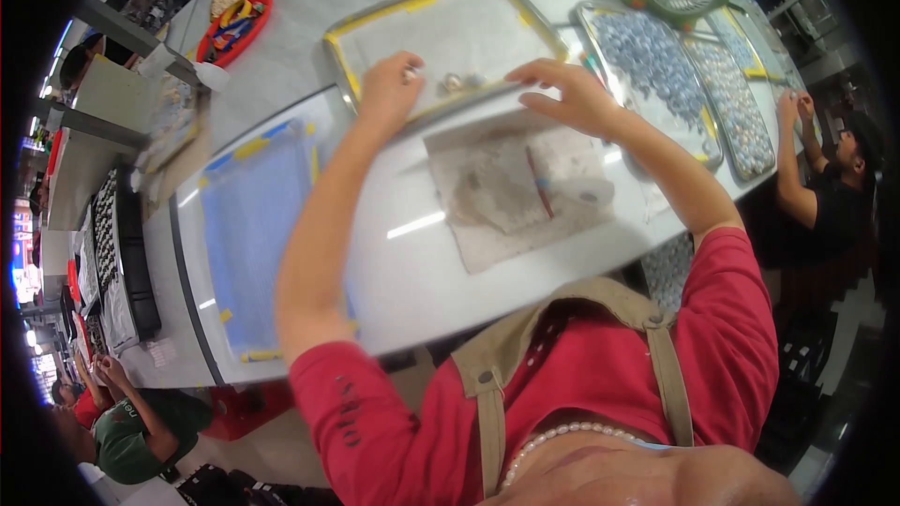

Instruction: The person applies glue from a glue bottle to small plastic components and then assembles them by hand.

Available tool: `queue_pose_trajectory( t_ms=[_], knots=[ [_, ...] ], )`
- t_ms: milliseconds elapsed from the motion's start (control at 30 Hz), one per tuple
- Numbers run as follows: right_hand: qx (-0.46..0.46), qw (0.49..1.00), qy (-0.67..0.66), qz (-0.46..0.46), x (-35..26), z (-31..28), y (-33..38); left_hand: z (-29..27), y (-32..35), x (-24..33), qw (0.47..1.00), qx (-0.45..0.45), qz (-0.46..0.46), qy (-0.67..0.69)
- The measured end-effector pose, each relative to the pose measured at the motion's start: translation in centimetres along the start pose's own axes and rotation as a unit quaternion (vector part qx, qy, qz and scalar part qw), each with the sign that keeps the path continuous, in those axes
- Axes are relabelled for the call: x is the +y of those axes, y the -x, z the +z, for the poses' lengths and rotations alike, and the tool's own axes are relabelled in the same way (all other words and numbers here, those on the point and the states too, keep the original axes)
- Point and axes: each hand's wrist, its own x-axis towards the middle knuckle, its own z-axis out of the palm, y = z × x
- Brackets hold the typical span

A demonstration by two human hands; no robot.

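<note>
Metal tray (487,14) with yellow-taped edges: left hand (389,84) curled, pinching a small piece inside it, right hand (567,94) spread open over the rim, a few pieces (455,82) between them.

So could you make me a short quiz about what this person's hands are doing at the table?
1. True or false: the left hand rests on the yellow-edged tray.
2. What lies on the stained cloth? A) scissors B) a red-and-blue pen C) a spoon
3. Which tray holds many small round pieces: the one under the hands, or the tray to the right?

Key:
1. True.
2. B, the pen.
3. The tray to the right, beyond the right hand; the near tray holds only a few small pieces.
</note>
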Motion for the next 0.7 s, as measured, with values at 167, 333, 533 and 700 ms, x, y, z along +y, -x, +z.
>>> queue_pose_trajectory(
  t_ms=[167, 333, 533, 700],
  knots=[
    [0.024, 0.996, -0.049, 0.07, -0.7, -0.6, 10.4, -5.4, 9.6, 4.8, 0.996, 0.086, -0.013, 0.012],
    [0.086, 0.972, -0.163, 0.143, 0.0, 1.8, 15.3, -7.6, 21.4, 6.8, 0.947, 0.214, -0.235, -0.038],
    [0.14, 0.989, -0.047, 0.029, 1.5, 3.9, 15.7, -4.2, 25.4, 5.2, 0.919, 0.314, -0.237, -0.001],
    [0.137, 0.988, -0.052, 0.051, 1.7, 4.5, 15.8, -3.6, 23.8, 6.3, 0.914, 0.323, -0.243, 0.017]
  ],
)
